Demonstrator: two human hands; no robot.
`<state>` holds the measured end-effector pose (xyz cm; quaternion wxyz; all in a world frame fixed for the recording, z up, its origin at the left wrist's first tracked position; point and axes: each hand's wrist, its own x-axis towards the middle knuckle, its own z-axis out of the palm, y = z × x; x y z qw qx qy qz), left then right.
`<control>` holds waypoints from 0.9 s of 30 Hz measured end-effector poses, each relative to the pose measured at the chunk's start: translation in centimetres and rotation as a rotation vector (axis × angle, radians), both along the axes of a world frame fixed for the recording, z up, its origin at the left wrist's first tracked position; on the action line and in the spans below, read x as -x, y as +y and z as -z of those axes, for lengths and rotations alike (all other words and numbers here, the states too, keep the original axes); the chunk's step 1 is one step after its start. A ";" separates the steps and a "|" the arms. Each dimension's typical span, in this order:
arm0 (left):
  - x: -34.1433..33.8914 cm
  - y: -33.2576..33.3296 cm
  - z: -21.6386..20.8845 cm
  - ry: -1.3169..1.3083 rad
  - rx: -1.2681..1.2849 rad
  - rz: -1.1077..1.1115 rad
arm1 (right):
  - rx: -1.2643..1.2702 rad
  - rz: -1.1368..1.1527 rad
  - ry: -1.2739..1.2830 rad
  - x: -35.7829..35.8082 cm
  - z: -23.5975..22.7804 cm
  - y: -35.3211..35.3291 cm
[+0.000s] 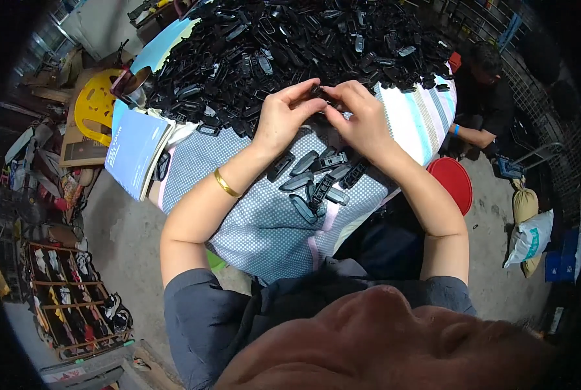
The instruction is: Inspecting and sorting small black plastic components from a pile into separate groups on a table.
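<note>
My left hand (281, 120) and my right hand (363, 123) meet at the near edge of a big heap of black plastic casings (271, 49). Between their fingertips they pinch a small black plastic casing (317, 92), mostly covered by the fingers. Below my hands, on the patterned cloth (238, 208), lies a smaller group of black and grey casings (316, 179), shaped like key fob shells. Some are long and pointed; others show button-like openings. A gold bangle (226, 182) circles my left wrist.
A blue-covered book (137, 149) lies at the cloth's left edge, near a yellow plastic stool (95, 107). On the right are a red round stool top (450, 185) and filled sacks (529, 227). Another person (485, 97) crouches at the far right. A rack (76, 299) stands lower left.
</note>
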<state>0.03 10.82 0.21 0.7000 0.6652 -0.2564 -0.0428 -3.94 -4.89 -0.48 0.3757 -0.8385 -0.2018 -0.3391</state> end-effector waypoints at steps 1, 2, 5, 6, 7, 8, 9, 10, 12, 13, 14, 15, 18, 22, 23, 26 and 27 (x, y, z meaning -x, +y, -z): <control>0.3 -0.1 -0.2 -0.037 0.024 -0.013 | 0.060 0.020 -0.070 0.1 0.0 0.1; 0.1 0.1 -0.3 -0.045 0.021 0.013 | 0.059 0.020 -0.069 0.0 -0.1 0.2; -0.1 0.5 -0.8 -0.091 0.015 0.059 | -0.013 0.015 0.004 -0.6 -0.4 -0.1; -0.5 0.6 -0.8 -0.033 0.074 0.104 | -0.079 -0.056 0.197 -1.0 -0.2 -0.7; -0.9 0.8 -0.8 0.002 0.135 0.162 | -0.144 -0.127 0.390 -1.1 -0.4 -0.7; -1.1 1.0 -0.7 -0.104 0.069 0.157 | -0.252 -0.183 0.496 -0.7 -0.8 -0.5; -1.2 1.2 -0.8 -0.209 0.002 0.152 | -0.251 -0.184 0.496 -0.5 -0.9 -0.4; -1.3 1.4 -0.9 -0.209 0.002 0.153 | -0.121 -0.163 0.405 -0.3 -1.0 -0.3; -1.5 1.7 -1.1 -0.277 -0.013 0.206 | 0.002 -0.104 0.210 0.3 -1.5 0.2; -1.4 1.6 -1.0 -0.276 -0.013 0.208 | 0.002 -0.102 0.210 0.3 -1.3 0.2; -1.3 1.6 -0.9 -0.203 0.010 0.218 | 0.001 -0.100 0.153 0.3 -0.9 0.3; -1.2 1.5 -0.8 -0.129 0.033 0.229 | 0.001 -0.096 0.097 0.3 -0.4 0.2; -1.4 1.4 -1.4 -0.008 -0.035 0.256 | 0.056 -0.211 0.333 -0.6 -1.6 -1.7; 0.0 1.7 -3.1 -0.092 -0.550 0.359 | 0.067 -0.163 0.495 -1.6 -2.4 -5.3; 0.3 1.6 -2.8 -0.121 -0.574 0.438 | 0.112 -0.059 0.462 -1.7 -2.3 -5.7; -0.1 0.8 -0.9 -0.201 -0.595 0.533 | 0.427 0.000 0.119 -1.8 -0.3 -4.5; -0.3 0.5 -0.8 -0.092 -0.589 0.462 | 0.524 0.037 0.051 -1.7 0.3 -3.8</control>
